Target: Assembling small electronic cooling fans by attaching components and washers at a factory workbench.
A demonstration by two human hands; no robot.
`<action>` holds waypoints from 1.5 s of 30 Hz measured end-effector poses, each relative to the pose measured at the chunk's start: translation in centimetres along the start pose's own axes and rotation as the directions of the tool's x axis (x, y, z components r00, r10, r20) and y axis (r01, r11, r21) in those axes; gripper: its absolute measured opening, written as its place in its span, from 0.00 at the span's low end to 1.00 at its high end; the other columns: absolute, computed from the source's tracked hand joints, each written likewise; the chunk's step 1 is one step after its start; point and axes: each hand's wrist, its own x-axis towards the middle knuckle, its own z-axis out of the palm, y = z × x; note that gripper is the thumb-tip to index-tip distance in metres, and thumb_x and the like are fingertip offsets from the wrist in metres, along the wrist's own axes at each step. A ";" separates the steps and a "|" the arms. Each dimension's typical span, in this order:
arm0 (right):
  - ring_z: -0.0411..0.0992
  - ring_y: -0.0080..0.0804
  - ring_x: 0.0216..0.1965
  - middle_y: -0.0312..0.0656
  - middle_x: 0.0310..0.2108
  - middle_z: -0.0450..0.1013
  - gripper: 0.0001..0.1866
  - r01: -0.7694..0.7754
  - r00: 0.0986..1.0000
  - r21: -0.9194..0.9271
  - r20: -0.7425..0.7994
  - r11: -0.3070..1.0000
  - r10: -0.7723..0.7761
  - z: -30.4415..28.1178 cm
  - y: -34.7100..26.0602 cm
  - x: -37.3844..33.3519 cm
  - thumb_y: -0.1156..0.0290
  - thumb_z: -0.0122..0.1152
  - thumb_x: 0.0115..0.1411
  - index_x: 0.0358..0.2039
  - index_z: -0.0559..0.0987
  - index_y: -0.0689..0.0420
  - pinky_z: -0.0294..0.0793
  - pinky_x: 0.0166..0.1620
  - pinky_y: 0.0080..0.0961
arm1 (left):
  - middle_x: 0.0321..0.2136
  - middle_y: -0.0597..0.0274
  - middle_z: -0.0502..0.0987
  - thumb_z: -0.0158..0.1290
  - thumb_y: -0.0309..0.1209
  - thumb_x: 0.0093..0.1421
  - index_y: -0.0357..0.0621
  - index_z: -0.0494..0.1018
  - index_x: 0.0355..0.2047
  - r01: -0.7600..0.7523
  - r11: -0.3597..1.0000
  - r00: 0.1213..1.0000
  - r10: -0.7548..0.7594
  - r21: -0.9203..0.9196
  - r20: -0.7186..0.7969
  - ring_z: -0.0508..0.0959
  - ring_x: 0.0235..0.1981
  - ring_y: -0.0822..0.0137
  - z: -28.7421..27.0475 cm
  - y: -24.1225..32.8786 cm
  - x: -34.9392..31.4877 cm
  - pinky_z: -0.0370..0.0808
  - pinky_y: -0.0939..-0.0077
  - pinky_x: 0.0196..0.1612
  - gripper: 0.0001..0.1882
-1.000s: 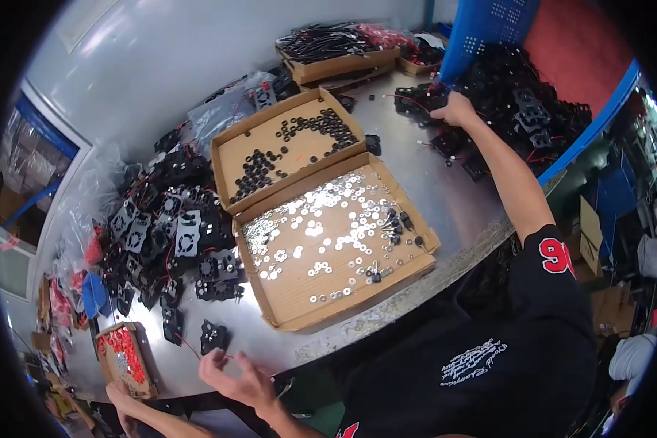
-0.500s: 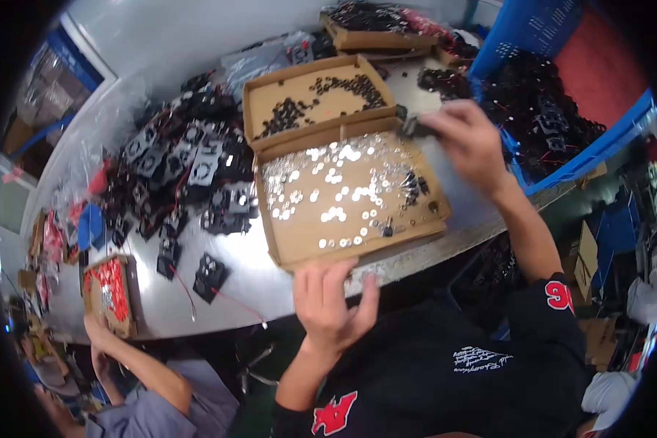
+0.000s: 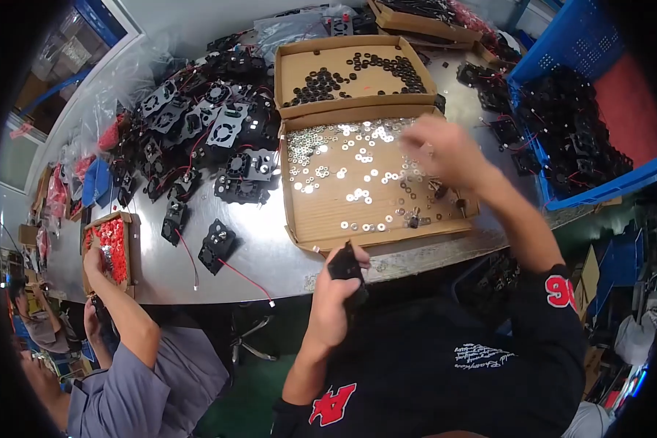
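Observation:
My left hand (image 3: 327, 310) is closed round a black plastic part (image 3: 344, 269), held just off the table's front edge. Over the right side of a shallow cardboard box (image 3: 321, 232) hovers my right hand (image 3: 445, 150). Its fingers are bent and smeared by motion, so whether they hold anything is unclear. Silvery washers (image 3: 358, 196) lie scattered in this box, with a few small dark metal pieces (image 3: 414, 220) at its right side. Behind it, a second cardboard tray (image 3: 299, 62) has many small black rings (image 3: 317, 87).
Black fan units (image 3: 223, 128) with wires are heaped left of the boxes; one loose fan (image 3: 216, 247) lies near the edge. A blue crate (image 3: 606, 191) of black units stands at right. At left, another person's hand (image 3: 93, 261) reaches into a box of red parts (image 3: 113, 237).
My left hand, empty before, now holds the black plastic part. My right hand, which had a dark piece beside the tray, has moved over the washers. The view has shifted slightly.

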 end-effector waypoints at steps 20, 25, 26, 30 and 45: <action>0.73 0.33 0.27 0.46 0.25 0.75 0.12 -0.557 0.690 -0.037 0.536 0.830 0.487 -2.7 2.9 -2.4 0.75 0.65 0.50 0.36 0.79 0.65 0.74 0.35 0.28 | 0.43 0.47 0.69 0.44 0.42 0.54 0.28 0.65 0.46 0.012 0.963 0.987 -0.054 -0.268 -0.150 0.82 0.39 0.49 -3.9 -0.5 -1.5 0.77 0.61 0.44 0.28; 0.71 0.24 0.27 0.42 0.26 0.77 0.14 -0.614 0.652 0.007 0.568 0.790 0.502 -3.0 2.8 -1.5 0.73 0.66 0.53 0.39 0.81 0.67 0.72 0.33 0.24 | 0.42 0.51 0.71 0.42 0.42 0.59 0.29 0.65 0.48 0.132 0.903 0.987 -0.159 -0.409 -0.032 0.82 0.37 0.46 -3.7 -0.8 -1.8 0.78 0.60 0.44 0.26; 0.71 0.22 0.27 0.40 0.26 0.78 0.14 -0.678 0.668 0.116 0.507 0.725 0.544 -3.0 2.9 -1.4 0.72 0.66 0.54 0.40 0.81 0.67 0.72 0.33 0.22 | 0.41 0.50 0.71 0.42 0.42 0.61 0.30 0.65 0.48 0.119 0.879 0.985 -0.163 -0.463 -0.057 0.82 0.37 0.45 -3.7 -0.9 -2.0 0.78 0.59 0.44 0.25; 0.71 0.18 0.25 0.36 0.28 0.79 0.16 -0.603 0.797 0.353 0.314 0.715 0.517 -2.6 5.0 -0.2 0.68 0.64 0.57 0.42 0.83 0.66 0.72 0.31 0.18 | 0.42 0.51 0.70 0.43 0.39 0.62 0.33 0.65 0.47 0.141 0.854 0.970 -0.221 -0.501 -0.102 0.81 0.38 0.44 -3.7 -0.9 -2.5 0.78 0.56 0.45 0.21; 0.79 0.42 0.36 0.46 0.34 0.81 0.14 -0.080 0.955 -0.103 0.277 0.991 0.106 7.0 12.4 16.7 0.66 0.60 0.57 0.40 0.83 0.58 0.77 0.44 0.33 | 0.36 0.59 0.69 0.57 0.29 0.53 0.38 0.67 0.43 0.030 0.965 0.986 -0.071 -0.260 -0.152 0.70 0.35 0.70 -3.8 -1.7 -1.7 0.68 0.75 0.41 0.18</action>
